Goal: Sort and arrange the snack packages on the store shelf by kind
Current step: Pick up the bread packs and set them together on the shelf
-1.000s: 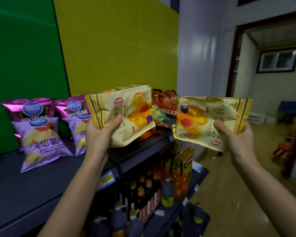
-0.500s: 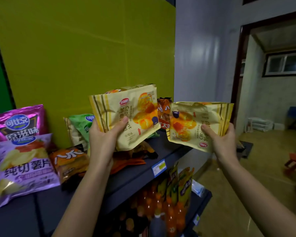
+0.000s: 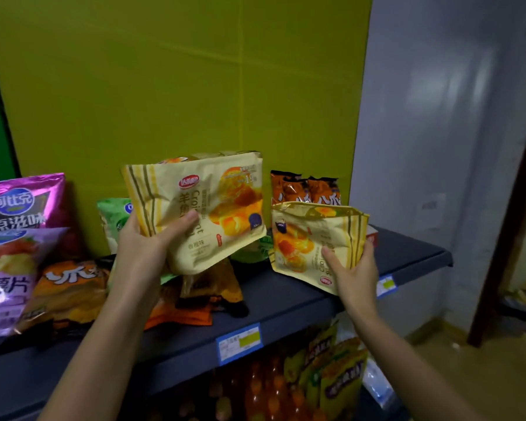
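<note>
Dark shelf (image 3: 407,253) — each hand grips a glossy crinkled croissant pack

The light is dim and yellowish. Soft glare lies on the pale blue-grey wall (image 3: 431,117) and on the shiny pink foil snack bag (image 3: 25,202). Edges bend and blur; the lower shelf is dark.

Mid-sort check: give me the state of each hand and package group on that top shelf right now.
Left hand: holding a croissant pack raised above the shelf.
Right hand: gripping second croissant pack, upside down, low over the shelf.
Purple chip bags: standing, leaning back.
Orange packs: lying jumbled.
Green pack: upright, partly hidden.
</note>
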